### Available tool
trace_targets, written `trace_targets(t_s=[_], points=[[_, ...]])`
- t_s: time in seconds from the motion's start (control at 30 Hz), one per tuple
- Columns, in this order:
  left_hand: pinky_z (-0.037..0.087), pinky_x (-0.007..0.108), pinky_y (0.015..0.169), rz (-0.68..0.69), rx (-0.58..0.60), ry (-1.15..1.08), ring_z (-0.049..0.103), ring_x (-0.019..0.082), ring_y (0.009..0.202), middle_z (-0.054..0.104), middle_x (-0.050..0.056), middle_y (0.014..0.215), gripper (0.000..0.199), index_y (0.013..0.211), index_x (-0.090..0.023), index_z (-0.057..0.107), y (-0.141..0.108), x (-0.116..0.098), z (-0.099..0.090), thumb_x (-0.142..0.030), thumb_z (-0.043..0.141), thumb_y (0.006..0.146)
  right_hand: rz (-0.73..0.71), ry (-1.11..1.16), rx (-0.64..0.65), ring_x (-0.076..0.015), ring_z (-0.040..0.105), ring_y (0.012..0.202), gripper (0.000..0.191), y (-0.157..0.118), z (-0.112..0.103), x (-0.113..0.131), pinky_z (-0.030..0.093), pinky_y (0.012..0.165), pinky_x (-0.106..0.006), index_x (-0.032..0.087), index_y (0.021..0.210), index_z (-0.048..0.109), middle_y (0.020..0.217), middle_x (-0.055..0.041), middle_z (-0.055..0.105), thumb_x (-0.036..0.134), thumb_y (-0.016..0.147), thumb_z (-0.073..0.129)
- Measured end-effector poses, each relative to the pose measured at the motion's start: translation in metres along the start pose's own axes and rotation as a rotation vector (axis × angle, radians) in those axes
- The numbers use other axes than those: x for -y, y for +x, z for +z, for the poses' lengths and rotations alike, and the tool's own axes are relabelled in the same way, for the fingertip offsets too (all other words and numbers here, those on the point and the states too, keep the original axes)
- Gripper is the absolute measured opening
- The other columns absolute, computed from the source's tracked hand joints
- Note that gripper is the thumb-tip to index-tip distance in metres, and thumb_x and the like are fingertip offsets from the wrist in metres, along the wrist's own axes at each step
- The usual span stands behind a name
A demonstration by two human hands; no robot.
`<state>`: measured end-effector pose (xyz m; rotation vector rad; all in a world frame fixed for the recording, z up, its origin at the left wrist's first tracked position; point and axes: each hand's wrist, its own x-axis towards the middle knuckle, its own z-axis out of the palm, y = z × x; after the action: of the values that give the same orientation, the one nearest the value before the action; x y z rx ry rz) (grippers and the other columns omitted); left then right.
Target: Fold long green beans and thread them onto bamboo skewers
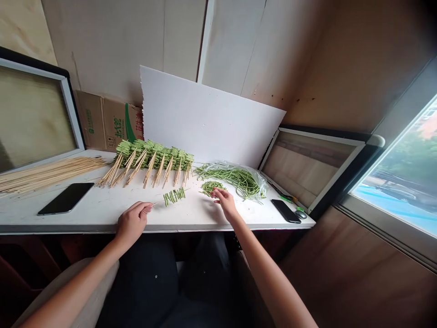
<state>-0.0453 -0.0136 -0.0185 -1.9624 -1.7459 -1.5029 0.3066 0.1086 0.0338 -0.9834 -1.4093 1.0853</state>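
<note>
A strip of the white bench (85, 215) runs along its front edge between the left hand (133, 222) and the right hand (223, 203), passing just in front of a short row of cut green beans (174, 196). Behind that row, skewered beans (153, 155) and their projecting sticks bar the way to a white board (208, 114). A black phone (65, 198) lies toward the front left, with loose skewers (48, 175) beyond it. A second phone (286, 211) lies near the right end, just past a bag of long beans (235, 181).
</note>
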Motion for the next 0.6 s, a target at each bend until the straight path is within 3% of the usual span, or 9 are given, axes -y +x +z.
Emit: trace_targets(t_s=[0.37, 0.6], points=[[0.049, 0.03, 0.073, -0.079, -0.004, 0.089, 0.068, 0.021, 0.084, 0.074, 0.005, 0.099, 0.03, 0.093, -0.02, 0.072, 0.011, 0.002, -0.013, -0.035, 0.048, 0.101, 0.106, -0.305, -0.229, -0.0224, 0.074, 0.096, 0.033, 0.095, -0.105, 0.023, 0.06, 0.071, -0.029, 0.018, 0.117, 0.074, 0.113, -0.0118, 0.078, 0.028, 0.087, 0.063], [0.052, 0.03, 0.076, -0.114, 0.022, 0.064, 0.067, 0.02, 0.086, 0.072, 0.006, 0.101, 0.031, 0.094, -0.02, 0.072, 0.008, 0.007, -0.009, -0.038, 0.048, 0.102, 0.119, -0.564, -0.283, -0.026, 0.074, 0.103, 0.029, 0.136, -0.14, 0.014, 0.06, 0.081, -0.033, 0.016, 0.113, 0.075, 0.112, -0.0147, 0.078, 0.02, 0.087, 0.063]])
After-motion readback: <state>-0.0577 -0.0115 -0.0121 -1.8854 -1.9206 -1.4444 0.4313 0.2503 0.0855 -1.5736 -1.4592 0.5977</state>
